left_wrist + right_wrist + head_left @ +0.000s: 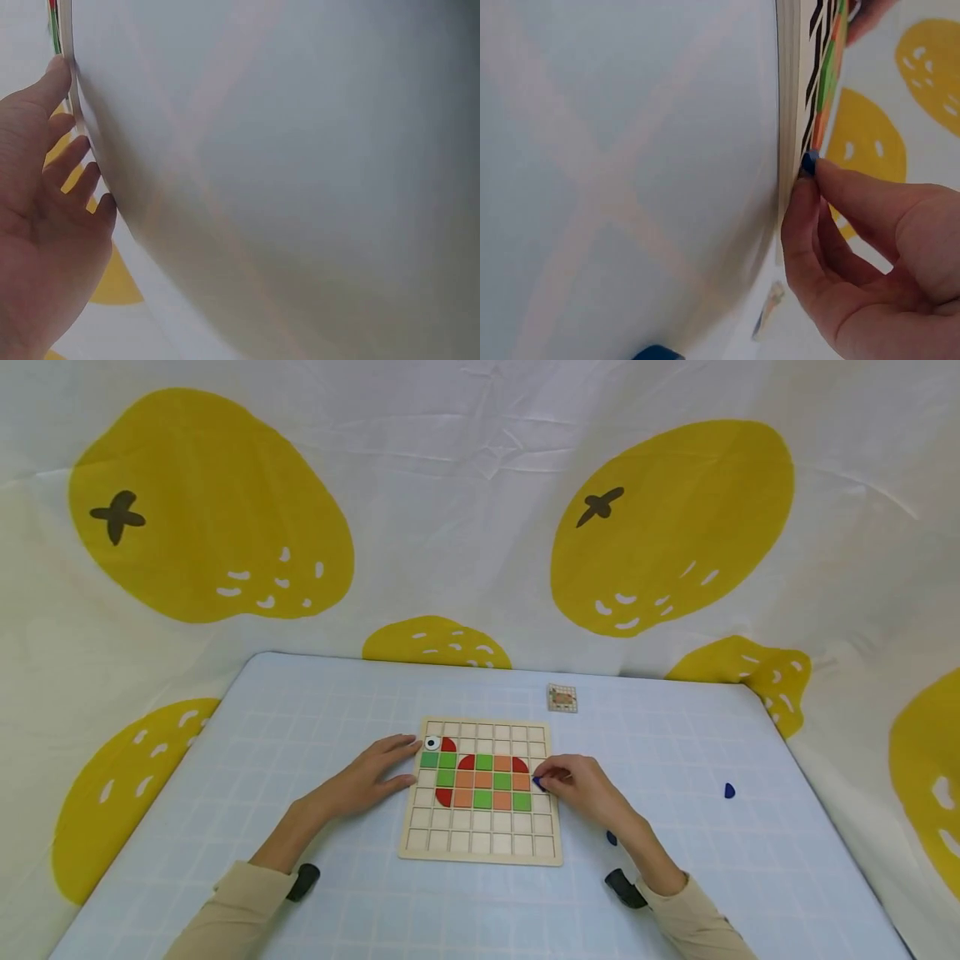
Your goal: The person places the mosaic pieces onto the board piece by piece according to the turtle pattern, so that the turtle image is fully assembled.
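Observation:
A square wooden grid board [483,850] lies on the table, with green, orange and red pieces and a white eye piece [432,743] set in its cells. My left hand [363,783] rests at the board's left edge, its fingers and thumb extended; in the left wrist view the thumb touches the edge. At the right side of the board, my right hand [583,787] pinches a small dark blue piece [808,163] between thumb and fingertips. That piece is over the right-hand column, beside the orange and green squares. Its full shape is hidden by the fingers.
A small picture card [562,698] lies behind the board. One blue rounded piece [729,791] lies far right on the table, and another blue piece [612,838] is partly covered by my right wrist. A white curtain [465,510] with yellow fruit prints hangs behind the table.

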{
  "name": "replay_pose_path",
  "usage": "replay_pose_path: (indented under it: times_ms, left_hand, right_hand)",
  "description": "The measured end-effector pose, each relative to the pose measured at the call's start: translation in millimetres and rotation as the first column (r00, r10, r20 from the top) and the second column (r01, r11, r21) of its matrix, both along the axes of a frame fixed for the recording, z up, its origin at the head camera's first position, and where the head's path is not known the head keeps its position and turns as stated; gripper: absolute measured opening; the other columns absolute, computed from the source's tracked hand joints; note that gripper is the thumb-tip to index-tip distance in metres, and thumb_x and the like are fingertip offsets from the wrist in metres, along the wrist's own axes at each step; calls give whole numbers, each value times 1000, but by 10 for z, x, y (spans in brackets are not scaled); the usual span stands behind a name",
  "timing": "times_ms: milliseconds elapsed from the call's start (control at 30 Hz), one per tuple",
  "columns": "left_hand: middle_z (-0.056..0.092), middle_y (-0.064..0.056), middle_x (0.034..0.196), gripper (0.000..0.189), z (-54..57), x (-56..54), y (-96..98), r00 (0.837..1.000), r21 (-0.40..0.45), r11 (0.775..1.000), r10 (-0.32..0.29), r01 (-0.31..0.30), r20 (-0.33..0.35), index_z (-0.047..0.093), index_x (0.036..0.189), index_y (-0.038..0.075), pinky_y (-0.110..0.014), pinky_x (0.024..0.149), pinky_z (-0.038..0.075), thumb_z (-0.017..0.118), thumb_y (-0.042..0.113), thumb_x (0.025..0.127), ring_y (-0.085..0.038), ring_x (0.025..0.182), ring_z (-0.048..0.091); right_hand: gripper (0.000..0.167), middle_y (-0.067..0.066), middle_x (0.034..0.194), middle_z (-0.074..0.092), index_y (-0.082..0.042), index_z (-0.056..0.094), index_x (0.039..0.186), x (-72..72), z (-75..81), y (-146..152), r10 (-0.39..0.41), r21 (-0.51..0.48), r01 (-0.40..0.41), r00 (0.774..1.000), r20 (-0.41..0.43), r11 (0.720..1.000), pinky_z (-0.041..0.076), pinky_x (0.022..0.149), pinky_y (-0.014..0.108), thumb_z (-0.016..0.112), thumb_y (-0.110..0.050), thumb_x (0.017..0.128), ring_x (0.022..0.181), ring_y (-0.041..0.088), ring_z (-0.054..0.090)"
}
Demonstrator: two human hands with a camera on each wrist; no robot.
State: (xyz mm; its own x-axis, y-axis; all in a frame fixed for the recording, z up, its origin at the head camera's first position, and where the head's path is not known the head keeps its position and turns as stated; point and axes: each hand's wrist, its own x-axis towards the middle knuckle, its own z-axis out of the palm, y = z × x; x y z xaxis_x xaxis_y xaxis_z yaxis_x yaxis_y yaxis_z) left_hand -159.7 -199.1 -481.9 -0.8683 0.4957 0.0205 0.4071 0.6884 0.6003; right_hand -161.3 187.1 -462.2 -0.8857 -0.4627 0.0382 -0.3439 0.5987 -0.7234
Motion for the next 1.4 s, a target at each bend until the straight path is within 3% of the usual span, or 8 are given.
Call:
replay_pose_path:
  times_ms: [300, 533, 700, 1067, 1400]
  left_hand:
    - [38, -19, 161, 62, 7, -8, 20, 1000, -15, 1000, -1, 1, 14, 44, 155, 5, -60, 119, 30, 67, 27, 102, -41, 149, 31]
    - [38, -20, 160, 62, -7, -12, 9, 1000, -21, 1000, -6, 6, 4, 45, 155, 5, -60, 119, 30, 67, 28, 102, -42, 149, 32]
    - [39, -21, 160, 61, 8, -9, 4, 1000, -15, 1000, -8, 8, 0, 45, 154, 4, -61, 119, 30, 67, 27, 102, -43, 148, 32]
    - [38, -21, 160, 61, 22, -1, 7, 1000, -29, 1000, 4, -3, 16, 45, 154, 3, -61, 118, 30, 68, 24, 101, -43, 148, 32]
    - [40, -21, 159, 61, 9, -8, 1, 1000, -26, 1000, -6, 6, 2, 46, 154, 4, -61, 118, 31, 68, 25, 101, -43, 148, 33]
  right_hand:
    - [11, 7, 104, 73, -1, 74, 106, 13, -6, -8, -44, -1, 44, 999, 14, 999, 57, 76, 26, 69, 0, 96, 86, 15, 64]
    - [11, 2, 103, 72, -6, 74, 107, 52, -17, 68, -86, 28, 86, 996, 3, 996, 58, 82, 30, 71, -5, 97, 90, 14, 64]
    - [13, 1, 102, 71, -4, 73, 109, 108, -26, 196, -78, 47, 80, 996, -31, 996, 58, 81, 30, 71, -6, 97, 90, 14, 64]
    - [17, -2, 107, 71, -7, 73, 112, 303, 33, 472, -78, 104, 79, 997, -10, 991, 58, 87, 35, 75, -11, 95, 95, 16, 64]
    - [21, -3, 102, 71, -10, 73, 110, 451, -14, 767, -25, 101, 27, 999, -22, 995, 55, 77, 27, 80, -12, 90, 88, 14, 60]
